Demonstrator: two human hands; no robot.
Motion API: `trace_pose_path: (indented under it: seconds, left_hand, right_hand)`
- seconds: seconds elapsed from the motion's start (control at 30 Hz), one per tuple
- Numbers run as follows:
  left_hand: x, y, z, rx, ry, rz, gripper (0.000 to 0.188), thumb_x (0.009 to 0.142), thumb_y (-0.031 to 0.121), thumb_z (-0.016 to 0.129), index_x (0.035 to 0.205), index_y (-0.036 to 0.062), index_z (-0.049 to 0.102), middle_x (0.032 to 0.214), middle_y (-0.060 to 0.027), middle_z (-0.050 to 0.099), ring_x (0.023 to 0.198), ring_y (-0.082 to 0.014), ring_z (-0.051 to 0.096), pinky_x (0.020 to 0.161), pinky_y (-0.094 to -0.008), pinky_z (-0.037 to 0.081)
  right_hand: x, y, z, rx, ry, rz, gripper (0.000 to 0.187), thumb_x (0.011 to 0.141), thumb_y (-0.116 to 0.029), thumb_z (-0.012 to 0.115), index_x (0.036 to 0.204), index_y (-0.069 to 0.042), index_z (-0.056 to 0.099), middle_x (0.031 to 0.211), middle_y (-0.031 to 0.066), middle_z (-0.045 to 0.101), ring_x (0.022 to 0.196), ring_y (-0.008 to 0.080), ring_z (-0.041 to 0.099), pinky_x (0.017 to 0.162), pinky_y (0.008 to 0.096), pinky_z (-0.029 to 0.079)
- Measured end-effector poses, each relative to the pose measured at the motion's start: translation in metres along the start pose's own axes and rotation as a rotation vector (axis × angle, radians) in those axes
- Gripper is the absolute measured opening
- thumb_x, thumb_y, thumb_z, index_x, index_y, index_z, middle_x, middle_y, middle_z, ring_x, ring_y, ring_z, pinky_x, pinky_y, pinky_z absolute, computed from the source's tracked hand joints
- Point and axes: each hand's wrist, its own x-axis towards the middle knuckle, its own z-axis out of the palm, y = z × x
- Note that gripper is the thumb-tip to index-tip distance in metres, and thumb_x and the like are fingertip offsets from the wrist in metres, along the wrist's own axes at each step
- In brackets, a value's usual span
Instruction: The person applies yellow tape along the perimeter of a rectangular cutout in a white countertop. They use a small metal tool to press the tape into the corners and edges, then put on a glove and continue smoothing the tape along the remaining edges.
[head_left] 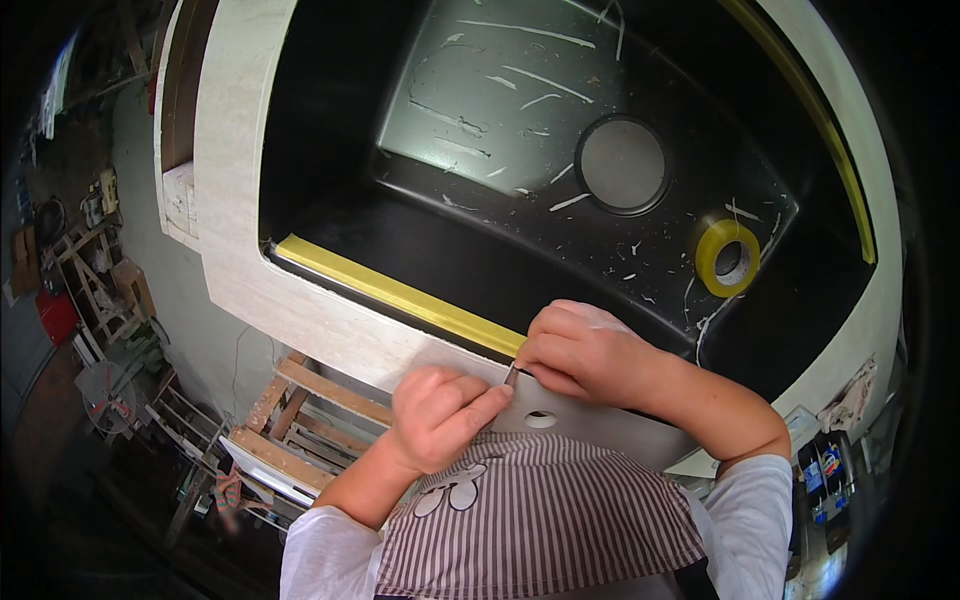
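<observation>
Head view: we're looking down into a black basin [500,268] with a pale countertop [235,130] around it.
Floor fan: far left [103,395], lower down; no writing we can make out on it.
Wooden frame: below the countertop [335,400], left of middle, bare slats, no markings we can spot.
Yellow strip: runs along the basin's lower edge [400,303], from left down to centre. That's the piece being worked on.
Left hand: lower middle [445,415], fingers curled, thumb pinching against them.
Apron: bottom middle [540,520], striped, cartoon print, zero readable lettering.
Thin tool: sticks up from that pinch [511,376], right by the strip's right end. Blade or not, we honestly can't say. Our read: the step in hand is dealing with that end.
Right hand: just right of centre [590,350], fingers bunched over the strip's end; we can't see what's between the tips. We'd say the next move calls for keeping that end still and going easy near the countertop.
Tape roll: yellow [710,255], inside the basin, right of centre; no print we can read.
Second strip: yellow too [845,150], along the right edge.
Blue packs: far right [832,460], lower down, labels too tiny for us.
</observation>
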Motion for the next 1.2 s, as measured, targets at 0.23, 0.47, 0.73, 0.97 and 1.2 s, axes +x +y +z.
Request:
trace_pose_path:
  seconds: [0.23,0.47,0.73,0.97,1.2]
  left_hand:
    - [-0.002,-0.002,-0.003,-0.012,0.007,-0.049,0.033,0.069,0.008,0.081,0.102,0.0078,0.079,0.087,-0.002,0.068,0.073,-0.0201,0.061,0.061,-0.0313,0.047]
    - [-0.006,-0.004,0.0,-0.046,0.039,-0.08,0.033,0.069,0.005,0.082,0.102,0.0084,0.079,0.087,-0.0014,0.067,0.073,-0.0203,0.061,0.061,-0.0315,0.048]
    - [-0.003,-0.002,0.001,-0.076,0.033,-0.083,0.032,0.07,0.003,0.083,0.101,0.009,0.078,0.086,-0.0014,0.068,0.074,-0.0203,0.061,0.062,-0.0316,0.048]
    - [-0.008,-0.008,-0.001,-0.055,0.059,-0.086,0.033,0.069,0.003,0.083,0.102,0.009,0.078,0.086,-0.0016,0.068,0.074,-0.0203,0.061,0.063,-0.0313,0.048]
    - [-0.009,-0.016,-0.013,-0.01,0.072,-0.132,0.034,0.068,0.001,0.084,0.1,0.0097,0.077,0.085,-0.0015,0.068,0.073,-0.02,0.061,0.063,-0.031,0.048]
  right_hand:
    - [0.004,-0.001,0.0,-0.002,-0.01,0.0,0.012,0.085,-0.008,0.074,0.096,-0.007,0.069,0.092,0.0087,0.062,0.09,0.031,0.062,0.078,0.0419,0.052]
    - [0.008,0.0,0.002,-0.006,0.009,-0.029,0.011,0.085,-0.007,0.073,0.095,-0.006,0.068,0.092,0.0088,0.062,0.089,0.031,0.062,0.078,0.0419,0.052]
    - [0.003,-0.004,-0.003,-0.013,-0.033,0.006,0.012,0.084,-0.007,0.073,0.096,-0.006,0.068,0.093,0.009,0.062,0.09,0.0308,0.062,0.079,0.0413,0.052]
    - [0.015,-0.002,0.0,-0.016,-0.022,-0.043,0.012,0.084,-0.007,0.072,0.096,-0.006,0.068,0.094,0.0091,0.062,0.09,0.0303,0.062,0.079,0.0408,0.052]
    - [0.032,0.002,0.007,-0.028,0.008,-0.089,0.012,0.084,-0.007,0.073,0.095,-0.005,0.067,0.092,0.0088,0.061,0.089,0.0299,0.061,0.078,0.041,0.052]
